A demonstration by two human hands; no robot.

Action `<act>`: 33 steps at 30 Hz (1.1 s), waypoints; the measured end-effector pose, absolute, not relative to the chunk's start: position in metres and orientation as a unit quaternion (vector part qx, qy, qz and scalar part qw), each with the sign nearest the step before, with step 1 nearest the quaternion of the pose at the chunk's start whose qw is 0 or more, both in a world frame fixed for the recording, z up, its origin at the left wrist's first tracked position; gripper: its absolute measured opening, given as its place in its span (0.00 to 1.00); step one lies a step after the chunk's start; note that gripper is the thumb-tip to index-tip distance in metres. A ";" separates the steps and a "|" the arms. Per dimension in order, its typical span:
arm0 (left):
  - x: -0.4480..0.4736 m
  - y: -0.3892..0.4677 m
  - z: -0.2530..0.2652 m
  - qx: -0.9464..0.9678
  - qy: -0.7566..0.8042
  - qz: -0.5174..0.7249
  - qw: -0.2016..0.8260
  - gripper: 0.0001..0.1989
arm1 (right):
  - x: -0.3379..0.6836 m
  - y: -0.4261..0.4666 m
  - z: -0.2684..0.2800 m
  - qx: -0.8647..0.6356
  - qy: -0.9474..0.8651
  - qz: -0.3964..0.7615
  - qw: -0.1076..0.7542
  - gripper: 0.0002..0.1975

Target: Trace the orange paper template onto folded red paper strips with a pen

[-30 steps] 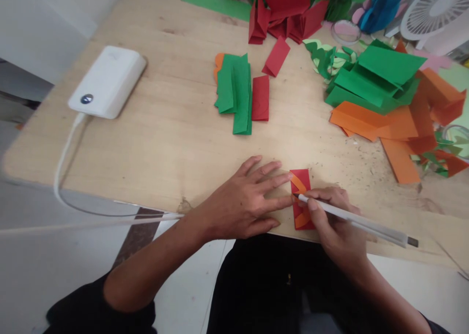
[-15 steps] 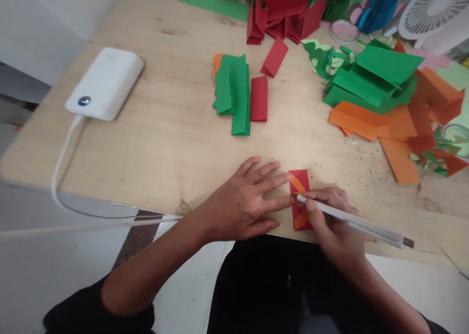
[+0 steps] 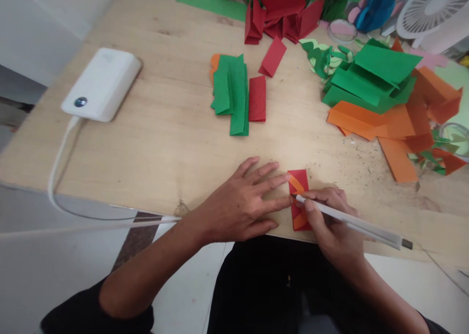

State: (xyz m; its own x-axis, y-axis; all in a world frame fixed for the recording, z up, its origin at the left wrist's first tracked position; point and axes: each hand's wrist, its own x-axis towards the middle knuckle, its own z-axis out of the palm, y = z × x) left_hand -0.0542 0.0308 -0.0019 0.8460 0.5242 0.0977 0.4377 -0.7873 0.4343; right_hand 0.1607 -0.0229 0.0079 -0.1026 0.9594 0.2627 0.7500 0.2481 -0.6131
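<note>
- Hardly anything has moved since the earlier frame; only the view has shifted slightly.
- Red paper point(image 3: 302, 175) with an orange cutout point(image 3: 295, 183) on it lies by the table's point(image 3: 164, 143) near edge.
- Left hand point(image 3: 245, 204) rests flat, fingers spread, gripping nothing, fingertips at the paper.
- Right hand point(image 3: 339, 236), fingers curled, pinches a white pen point(image 3: 351, 220), tip at the cutout.

red paper point(image 3: 295, 211): small rectangle, flat near table point(image 3: 164, 128) edge | orange cut-out point(image 3: 297, 183): curved, lying on red paper | white pen point(image 3: 361, 224): slanted, dark tip at orange cut-out
</note>
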 end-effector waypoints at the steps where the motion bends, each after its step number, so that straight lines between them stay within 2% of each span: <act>1: -0.054 0.031 -0.002 0.939 0.256 0.106 0.202 0.20 | 0.161 -0.023 0.008 -0.591 -0.723 0.167 0.317 0.04; 33: -0.054 0.031 -0.001 0.937 0.257 0.104 0.213 0.20 | 0.162 -0.025 0.008 -0.632 -0.696 0.126 0.318 0.06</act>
State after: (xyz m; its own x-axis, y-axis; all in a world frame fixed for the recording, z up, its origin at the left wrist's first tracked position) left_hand -0.0544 0.0314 -0.0009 0.8462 0.5261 0.0847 0.4376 -0.7767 0.4530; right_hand 0.1624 -0.0248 0.0085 -0.0005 0.9591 0.2830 0.7990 0.1705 -0.5766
